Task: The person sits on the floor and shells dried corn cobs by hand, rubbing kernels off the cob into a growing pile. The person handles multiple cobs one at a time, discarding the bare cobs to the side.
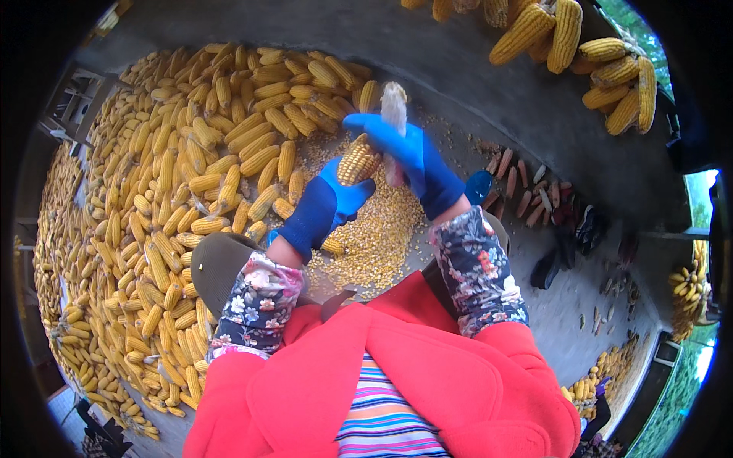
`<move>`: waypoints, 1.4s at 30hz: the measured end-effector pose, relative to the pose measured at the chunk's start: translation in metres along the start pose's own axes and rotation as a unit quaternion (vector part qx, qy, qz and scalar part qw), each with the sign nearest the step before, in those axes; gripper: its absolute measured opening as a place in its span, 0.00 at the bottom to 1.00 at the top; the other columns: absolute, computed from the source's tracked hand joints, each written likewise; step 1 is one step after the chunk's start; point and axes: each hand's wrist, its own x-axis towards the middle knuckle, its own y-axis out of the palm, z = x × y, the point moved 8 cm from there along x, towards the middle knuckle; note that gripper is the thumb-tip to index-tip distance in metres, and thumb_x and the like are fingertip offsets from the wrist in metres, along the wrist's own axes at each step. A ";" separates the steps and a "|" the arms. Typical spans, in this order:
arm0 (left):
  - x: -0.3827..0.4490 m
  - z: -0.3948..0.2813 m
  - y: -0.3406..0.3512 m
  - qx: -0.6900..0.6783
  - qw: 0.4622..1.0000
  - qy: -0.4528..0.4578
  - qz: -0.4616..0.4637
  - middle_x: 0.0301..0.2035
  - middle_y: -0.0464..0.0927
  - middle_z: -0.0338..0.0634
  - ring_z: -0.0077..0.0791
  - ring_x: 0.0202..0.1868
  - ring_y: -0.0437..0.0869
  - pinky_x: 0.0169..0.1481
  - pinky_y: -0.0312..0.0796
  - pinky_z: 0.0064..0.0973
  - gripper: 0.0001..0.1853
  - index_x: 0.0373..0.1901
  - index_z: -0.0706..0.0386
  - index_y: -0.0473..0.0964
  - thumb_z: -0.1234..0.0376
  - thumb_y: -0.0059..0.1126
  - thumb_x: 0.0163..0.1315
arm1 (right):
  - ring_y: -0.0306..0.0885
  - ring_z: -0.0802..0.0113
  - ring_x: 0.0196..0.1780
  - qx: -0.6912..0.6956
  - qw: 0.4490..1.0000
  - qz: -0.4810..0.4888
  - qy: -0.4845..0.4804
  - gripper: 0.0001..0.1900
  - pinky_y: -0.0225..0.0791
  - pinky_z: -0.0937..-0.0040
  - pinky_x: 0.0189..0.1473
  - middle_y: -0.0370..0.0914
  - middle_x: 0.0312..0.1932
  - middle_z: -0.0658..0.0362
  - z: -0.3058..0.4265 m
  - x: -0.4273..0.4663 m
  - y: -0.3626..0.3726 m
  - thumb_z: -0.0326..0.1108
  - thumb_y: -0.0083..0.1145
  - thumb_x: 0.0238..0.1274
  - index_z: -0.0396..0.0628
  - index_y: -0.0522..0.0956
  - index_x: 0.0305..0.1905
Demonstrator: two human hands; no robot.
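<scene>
My left hand (323, 203), in a blue work glove, holds an ear of corn (358, 160) with yellow kernels on it. My right hand (409, 151), gloved in blue too, grips a pale, bare corn cob (394, 109) that stands up out of the fist. The two hands are close together, with the cob beside the top of the ear. Below them on the floor lies a pile of loose corn kernels (381, 240), and one corn ear (332, 245) rests in the pile near my left wrist.
A large heap of corn ears (166, 172) spreads over the left side. Bare reddish cobs (524, 174) and dark shoes (546, 268) lie at right. Bunched ears (621, 80) hang at upper right. Another person's purple-gloved hand (602, 386) shows at a smaller corn heap (584, 389), lower right.
</scene>
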 end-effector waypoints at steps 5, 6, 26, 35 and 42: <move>-0.006 0.014 -0.010 0.211 0.961 0.074 -0.166 0.38 0.87 0.47 0.42 0.37 0.89 0.42 0.80 0.38 0.22 0.56 0.61 0.76 0.60 0.67 0.66 | 0.86 0.68 0.42 -0.116 0.991 -0.069 -0.005 0.21 0.79 0.67 0.46 0.87 0.41 0.56 -0.022 -0.001 0.024 0.40 0.73 0.63 0.40 0.82 0.56; 0.000 0.015 -0.007 0.208 0.968 0.012 -0.141 0.46 0.87 0.51 0.47 0.45 0.89 0.52 0.80 0.40 0.23 0.58 0.63 0.75 0.62 0.66 0.65 | 0.86 0.67 0.42 -0.119 0.988 -0.093 -0.023 0.20 0.80 0.66 0.44 0.87 0.40 0.56 -0.025 0.001 0.017 0.39 0.72 0.64 0.39 0.82 0.55; 0.012 0.007 -0.006 0.144 0.968 0.180 -0.103 0.44 0.86 0.52 0.47 0.39 0.89 0.43 0.79 0.40 0.30 0.67 0.60 0.70 0.61 0.66 0.66 | 0.85 0.67 0.53 -0.049 0.971 -0.213 -0.100 0.19 0.78 0.68 0.55 0.85 0.54 0.55 -0.042 0.011 0.004 0.35 0.65 0.73 0.38 0.80 0.62; 0.003 -0.008 -0.017 -0.022 0.995 0.097 -0.031 0.39 0.85 0.41 0.34 0.32 0.86 0.40 0.79 0.33 0.26 0.63 0.63 0.73 0.64 0.65 0.65 | 0.84 0.72 0.49 0.086 0.995 -0.056 -0.012 0.19 0.77 0.70 0.52 0.85 0.52 0.56 0.004 0.001 0.012 0.35 0.67 0.69 0.39 0.82 0.61; 0.034 0.032 -0.008 0.158 0.963 0.188 -0.108 0.35 0.86 0.48 0.42 0.34 0.88 0.40 0.78 0.38 0.26 0.62 0.61 0.74 0.61 0.66 0.65 | 0.85 0.71 0.47 -0.040 0.975 -0.183 -0.121 0.17 0.79 0.70 0.48 0.87 0.46 0.58 -0.041 0.010 0.007 0.35 0.68 0.68 0.40 0.83 0.58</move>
